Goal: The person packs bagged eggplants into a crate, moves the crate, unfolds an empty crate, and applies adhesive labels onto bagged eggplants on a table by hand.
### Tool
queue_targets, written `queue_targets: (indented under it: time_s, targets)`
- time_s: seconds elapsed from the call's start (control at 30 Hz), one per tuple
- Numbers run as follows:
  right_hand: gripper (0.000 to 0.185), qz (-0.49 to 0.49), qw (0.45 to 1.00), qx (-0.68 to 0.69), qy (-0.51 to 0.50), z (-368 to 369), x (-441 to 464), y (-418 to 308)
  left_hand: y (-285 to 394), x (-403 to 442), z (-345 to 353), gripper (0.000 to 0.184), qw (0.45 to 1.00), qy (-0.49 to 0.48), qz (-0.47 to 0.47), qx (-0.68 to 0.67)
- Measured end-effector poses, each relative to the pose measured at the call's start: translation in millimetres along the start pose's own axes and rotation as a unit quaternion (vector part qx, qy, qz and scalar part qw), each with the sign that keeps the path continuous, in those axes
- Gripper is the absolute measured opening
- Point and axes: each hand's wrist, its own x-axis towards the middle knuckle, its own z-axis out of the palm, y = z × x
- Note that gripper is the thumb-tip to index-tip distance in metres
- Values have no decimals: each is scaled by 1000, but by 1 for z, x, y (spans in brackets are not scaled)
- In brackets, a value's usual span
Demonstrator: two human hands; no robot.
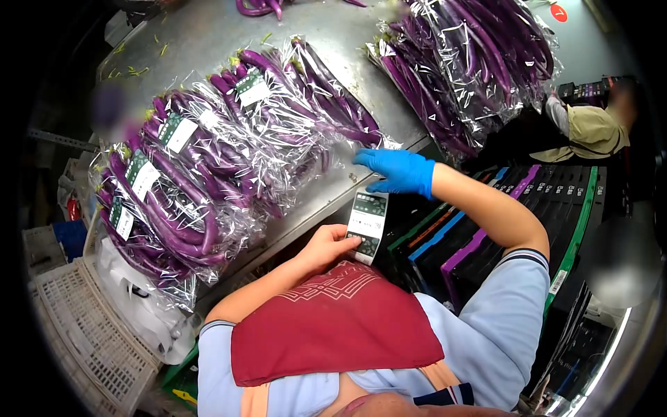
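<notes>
My left hand [326,247] is bare and pinches the lower end of a strip of green and white labels [367,224] in front of the red apron. Just above the strip, my right hand [396,172] wears a blue glove; its fingers are spread near the table edge, beside a bagged bunch of eggplants [333,94]. Whether its fingertips touch the plastic or the strip is unclear. More clear bags of long purple eggplants lie to the left, several with a green and white label [178,132] on them.
Across the metal table [187,38] lies another pile of bagged eggplants [479,55]. Black crates with coloured strips [486,236] stand at my right. A white plastic crate [94,326] and a white bag [149,306] are at the left. Part of another person [594,128] shows at the right.
</notes>
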Motion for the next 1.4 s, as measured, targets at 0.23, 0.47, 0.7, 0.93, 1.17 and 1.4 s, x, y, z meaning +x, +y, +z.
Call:
queue_targets:
  time_s: [0.23, 0.47, 0.7, 0.93, 1.17, 1.4]
  targets:
    - [27, 65, 991, 72, -87, 28, -8, -52, -6, 7, -7, 16, 996, 60, 61, -19]
    - [19, 68, 993, 46, -80, 46, -10, -41, -3, 12, -9, 15, 996, 71, 40, 43]
    - [22, 69, 982, 170, -50, 10, -3, -16, 5, 18, -2, 15, 996, 79, 39, -13]
    - [22, 121, 952, 215, -183, 15, -3, -18, 18, 21, 4, 15, 989, 85, 58, 103]
    - [21, 198, 908, 352, -108, 17, -6, 9, 9, 29, -3, 20, 996, 79, 21, 27]
    - [17, 151, 934, 301, 121, -83, 33, 48, 0, 37, -5, 19, 999, 44, 7, 9]
